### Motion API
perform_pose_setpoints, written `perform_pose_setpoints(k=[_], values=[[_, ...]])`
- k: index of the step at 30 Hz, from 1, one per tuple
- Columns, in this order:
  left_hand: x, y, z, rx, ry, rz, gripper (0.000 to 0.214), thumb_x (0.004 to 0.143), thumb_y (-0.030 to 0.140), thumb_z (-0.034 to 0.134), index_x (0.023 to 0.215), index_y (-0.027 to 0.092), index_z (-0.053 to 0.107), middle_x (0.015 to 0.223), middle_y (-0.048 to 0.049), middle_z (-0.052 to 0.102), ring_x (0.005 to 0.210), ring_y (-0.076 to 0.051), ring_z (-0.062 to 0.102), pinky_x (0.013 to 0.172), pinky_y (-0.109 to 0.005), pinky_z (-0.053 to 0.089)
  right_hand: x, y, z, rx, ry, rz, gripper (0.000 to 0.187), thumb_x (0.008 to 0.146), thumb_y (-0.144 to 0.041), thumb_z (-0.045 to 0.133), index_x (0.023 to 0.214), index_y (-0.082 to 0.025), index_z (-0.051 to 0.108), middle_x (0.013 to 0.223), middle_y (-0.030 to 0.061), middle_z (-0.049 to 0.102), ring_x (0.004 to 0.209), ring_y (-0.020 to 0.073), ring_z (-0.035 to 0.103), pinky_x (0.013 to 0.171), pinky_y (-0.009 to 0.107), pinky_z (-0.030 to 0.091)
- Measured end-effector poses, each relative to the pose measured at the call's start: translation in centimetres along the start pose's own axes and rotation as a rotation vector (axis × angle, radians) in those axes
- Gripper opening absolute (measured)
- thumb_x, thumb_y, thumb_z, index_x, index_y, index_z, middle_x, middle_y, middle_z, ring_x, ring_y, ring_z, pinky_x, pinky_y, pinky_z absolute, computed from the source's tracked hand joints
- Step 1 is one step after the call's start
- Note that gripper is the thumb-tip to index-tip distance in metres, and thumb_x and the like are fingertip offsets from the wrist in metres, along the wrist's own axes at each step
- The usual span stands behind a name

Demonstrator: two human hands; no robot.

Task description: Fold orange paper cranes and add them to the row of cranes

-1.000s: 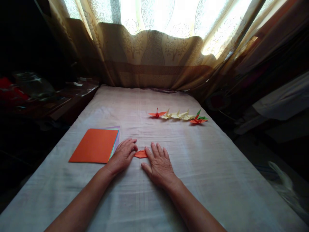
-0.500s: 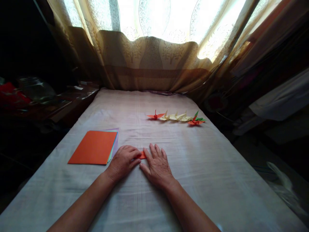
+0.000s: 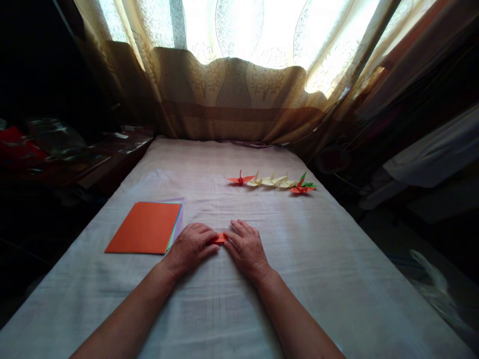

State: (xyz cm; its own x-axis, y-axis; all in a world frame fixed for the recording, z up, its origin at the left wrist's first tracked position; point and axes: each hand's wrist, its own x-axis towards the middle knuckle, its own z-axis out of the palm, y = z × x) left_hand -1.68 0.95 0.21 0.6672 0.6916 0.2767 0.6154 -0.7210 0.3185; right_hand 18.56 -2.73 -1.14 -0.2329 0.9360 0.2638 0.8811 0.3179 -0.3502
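A small folded piece of orange paper [image 3: 220,239] lies on the white sheet between my hands, its ends hidden under my fingers. My left hand [image 3: 192,246] grips its left end, thumb and fingers closed around it. On the other end, my right hand [image 3: 247,249] has its thumb and forefinger closed at the paper's edge, with the other fingers curved above the sheet. Just left of my left hand rests a stack of square origami paper [image 3: 144,228], an orange sheet on top and paler sheets showing along its right side.
Farther back on the right stands a row of folded paper cranes: an orange one [image 3: 240,179] at the left, several cream ones [image 3: 273,181], then another orange one [image 3: 301,188] and a green one [image 3: 307,183]. A curtain [image 3: 232,99] hangs behind the sheet-covered surface [image 3: 209,309].
My right hand has drawn its flat, spread fingers in and now pinches the right end of the orange paper. The left hand stays nearly in place.
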Motion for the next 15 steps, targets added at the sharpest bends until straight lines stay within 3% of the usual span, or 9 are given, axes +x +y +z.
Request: perform_pose_setpoints(k=[5, 9, 15], values=[[-0.4, -0.1, 0.4, -0.121, 0.09, -0.102, 0.013, 0.091, 0.031, 0.056, 0.096, 0.021, 0.064, 0.092, -0.0046, 0.07, 0.089, -0.021, 0.063, 0.084, -0.035, 0.047, 0.1, 0.3, 0.2, 0.054, 0.083, -0.029, 0.02, 0.094, -0.026, 0.053, 0.102, -0.025, 0.071, 0.129, 0.0074, 0.062, 0.126, 0.0248, 0.049, 0.104, 0.043, 0.035], [-0.4, 0.0, 1.0, -0.296, 0.2, -0.26, 0.014, 0.09, 0.032, 0.053, 0.095, 0.021, 0.061, 0.085, -0.0015, 0.068, 0.078, -0.017, 0.064, 0.074, -0.028, 0.049, 0.1, 0.3, 0.5, 0.193, 0.155, -0.018, 0.022, 0.093, -0.024, 0.05, 0.088, -0.022, 0.071, 0.112, 0.0067, 0.07, 0.106, 0.0201, 0.06, 0.095, 0.036, 0.042], [-0.1, 0.3, 1.0, -0.466, 0.198, -0.364, 0.018, 0.088, 0.032, 0.052, 0.101, 0.022, 0.059, 0.081, 0.0021, 0.069, 0.072, -0.015, 0.066, 0.069, -0.025, 0.05, -0.2, -0.3, 0.6, 0.41, 0.169, 0.02, 0.023, 0.085, -0.022, 0.052, 0.104, -0.02, 0.066, 0.093, 0.0054, 0.072, 0.081, 0.0161, 0.065, 0.077, 0.027, 0.049]])
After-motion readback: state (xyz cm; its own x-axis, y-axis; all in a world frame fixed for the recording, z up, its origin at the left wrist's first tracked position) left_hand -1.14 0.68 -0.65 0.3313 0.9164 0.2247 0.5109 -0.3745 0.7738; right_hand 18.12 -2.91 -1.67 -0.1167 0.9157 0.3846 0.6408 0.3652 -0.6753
